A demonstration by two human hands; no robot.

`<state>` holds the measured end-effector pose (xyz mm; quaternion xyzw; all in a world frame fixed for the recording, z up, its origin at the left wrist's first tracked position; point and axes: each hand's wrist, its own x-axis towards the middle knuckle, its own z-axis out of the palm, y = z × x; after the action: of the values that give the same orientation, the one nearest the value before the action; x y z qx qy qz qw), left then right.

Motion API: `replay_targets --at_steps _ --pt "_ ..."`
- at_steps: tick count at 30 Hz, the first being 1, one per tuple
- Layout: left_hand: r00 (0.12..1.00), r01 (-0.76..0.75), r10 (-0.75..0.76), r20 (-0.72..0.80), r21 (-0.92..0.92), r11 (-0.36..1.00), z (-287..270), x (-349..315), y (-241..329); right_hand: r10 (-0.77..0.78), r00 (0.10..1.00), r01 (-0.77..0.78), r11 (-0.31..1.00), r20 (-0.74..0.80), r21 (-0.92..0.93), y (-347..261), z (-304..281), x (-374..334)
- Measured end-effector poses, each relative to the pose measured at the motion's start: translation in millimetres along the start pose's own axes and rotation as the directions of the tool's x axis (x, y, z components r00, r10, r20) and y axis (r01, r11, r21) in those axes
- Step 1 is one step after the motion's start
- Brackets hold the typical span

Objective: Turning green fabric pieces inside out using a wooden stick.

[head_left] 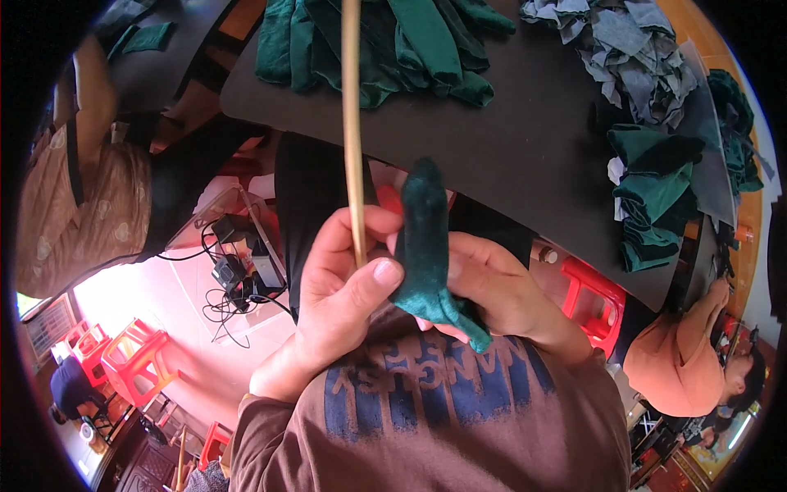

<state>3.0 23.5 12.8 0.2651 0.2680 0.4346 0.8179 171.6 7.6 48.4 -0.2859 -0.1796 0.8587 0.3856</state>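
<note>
A narrow green velvet piece (pixel 426 217), shaped like a small tube with a rounded top, stands upright between my hands in front of my chest. My right hand (pixel 500 287) is closed on its side and lower end, where the cloth bunches and twists. My left hand (pixel 336 287) is closed around the lower part of a long, thin wooden stick (pixel 352 115), which rises past the table edge. The left thumb and fingers also touch the velvet's left side. Whether anything is inside the velvet is hidden.
Green velvet pieces (pixel 369 49) lie heaped on the dark table (pixel 508 148) ahead. Grey cloth scraps (pixel 635 49) and a folded green velvet stack (pixel 652 189) lie at its right. Co-workers sit on both sides. Red stools (pixel 139 361) and cables (pixel 234 295) are at the left.
</note>
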Motion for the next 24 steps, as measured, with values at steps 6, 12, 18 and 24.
replay_targets --at_steps 6,12,18,24 --pt "0.99 -0.07 0.071 -0.12 0.014 0.997 -1 -2 1 -0.044 0.998 0.053 0.982 0.053 -0.179 3 -5 -1" --pt "0.976 -0.114 0.117 -0.182 0.026 0.993 -1 -2 3 -0.346 0.925 0.36 0.67 0.157 -0.649 6 -16 3" --pt "0.955 -0.172 0.224 -0.194 0.254 0.952 -1 -3 1 -0.485 0.865 0.435 0.6 0.127 -0.672 10 -18 6" --pt "0.898 -0.424 0.418 0.137 0.527 0.737 -7 -6 -7 -0.455 0.881 0.36 0.82 -0.128 -0.445 17 -16 2"
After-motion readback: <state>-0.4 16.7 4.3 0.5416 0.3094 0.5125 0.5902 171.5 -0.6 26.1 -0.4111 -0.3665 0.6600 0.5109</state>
